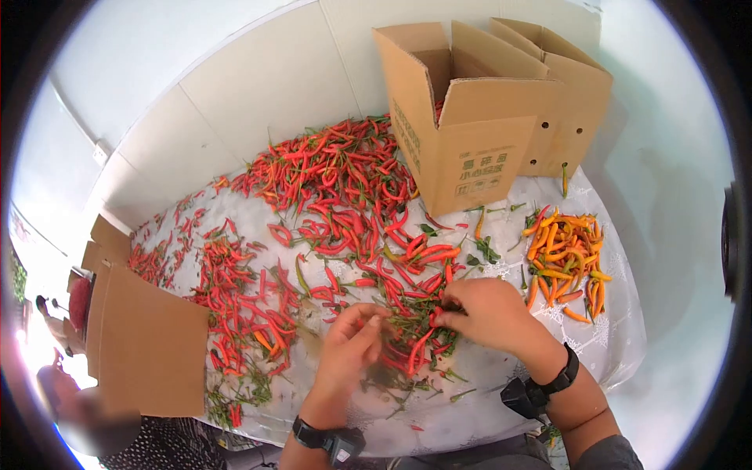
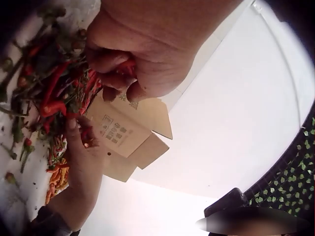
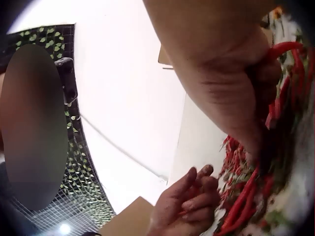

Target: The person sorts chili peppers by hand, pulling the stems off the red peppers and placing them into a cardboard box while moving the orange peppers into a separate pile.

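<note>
"Currently, which step?"

"Sorting by hand, apparently: red chilies [image 1: 420,346], before printed carton [image 1: 479,141]. Left hand [image 1: 349,348], curled round one; right hand [image 1: 487,312], pinching another."

"Next?"

"Probably loosened fingers, for release."

A table [image 1: 486,407] under a pale, shiny, patterned cover carried red chillies [image 1: 337,168], heaped thickest along the wall side and strewn toward the near edge. Orange chillies [image 1: 564,258] lay in a separate pile at the right, apart from the red. Two open cartons [image 1: 478,117] stood at the far side, beside the red heap. Green stems [image 1: 254,388] and a few leaves [image 1: 487,249] were scattered about; another carton [image 1: 149,345] at the left perhaps rested on the edge, its base hidden.
</note>
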A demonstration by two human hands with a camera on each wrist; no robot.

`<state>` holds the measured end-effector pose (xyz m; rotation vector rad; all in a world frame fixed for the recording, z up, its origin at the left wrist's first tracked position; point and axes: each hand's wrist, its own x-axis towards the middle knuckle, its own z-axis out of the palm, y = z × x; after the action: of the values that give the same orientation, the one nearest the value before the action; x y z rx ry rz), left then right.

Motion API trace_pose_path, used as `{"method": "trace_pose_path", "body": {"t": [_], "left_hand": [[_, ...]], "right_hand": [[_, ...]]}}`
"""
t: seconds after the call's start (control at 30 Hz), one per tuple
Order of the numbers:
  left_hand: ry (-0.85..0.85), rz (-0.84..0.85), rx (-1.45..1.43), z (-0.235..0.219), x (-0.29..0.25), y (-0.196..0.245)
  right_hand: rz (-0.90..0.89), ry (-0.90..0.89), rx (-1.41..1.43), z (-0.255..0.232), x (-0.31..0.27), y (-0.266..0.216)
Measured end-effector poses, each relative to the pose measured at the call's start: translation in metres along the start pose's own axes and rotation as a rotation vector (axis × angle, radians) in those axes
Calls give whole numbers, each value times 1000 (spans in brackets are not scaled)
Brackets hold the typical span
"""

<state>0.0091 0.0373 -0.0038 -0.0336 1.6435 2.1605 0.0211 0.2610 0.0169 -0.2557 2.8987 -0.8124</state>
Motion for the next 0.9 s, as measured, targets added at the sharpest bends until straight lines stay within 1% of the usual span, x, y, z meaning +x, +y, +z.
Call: {"method": "trace_pose_path", "body": {"t": [0.1, 0.2, 0.23, 0.33, 0.43, 0.53, 0.57, 0.67, 0.77, 0.87, 0.9], "left_hand": [[2, 3, 25, -1, 1, -2], [35, 35, 123, -2, -1, -3], [56, 53, 159, -1, -1, -4], [13, 298, 323, 2, 1, -11], [-67, 514, 827, 2, 2, -11], [-196, 388, 909, 10, -3, -8], [-180, 387, 850, 14, -4, -5], [-170, 405, 757, 9, -4, -3], [-193, 390, 701, 3, -4, -3], [-230, 323, 586, -3, -3, -4], [-227, 327, 577, -3, -2, -5]], "right_hand": [[-105, 55, 9, 21, -1, -1], [-178, 158, 196, 21, 1, 0], [-186, 128, 244, 18, 1, 1], [-208, 8, 382, 12, -2, -2], [-234, -136, 468, 12, -3, -9], [-288, -80, 389, 23, -4, -10], [-259, -124, 412, 19, -4, -10], [-280, -132, 614, 13, -3, -12], [-162, -260, 817, 14, 1, -13], [-245, -222, 800, 20, 5, -12], [-246, -252, 858, 23, 7, -9]]}}
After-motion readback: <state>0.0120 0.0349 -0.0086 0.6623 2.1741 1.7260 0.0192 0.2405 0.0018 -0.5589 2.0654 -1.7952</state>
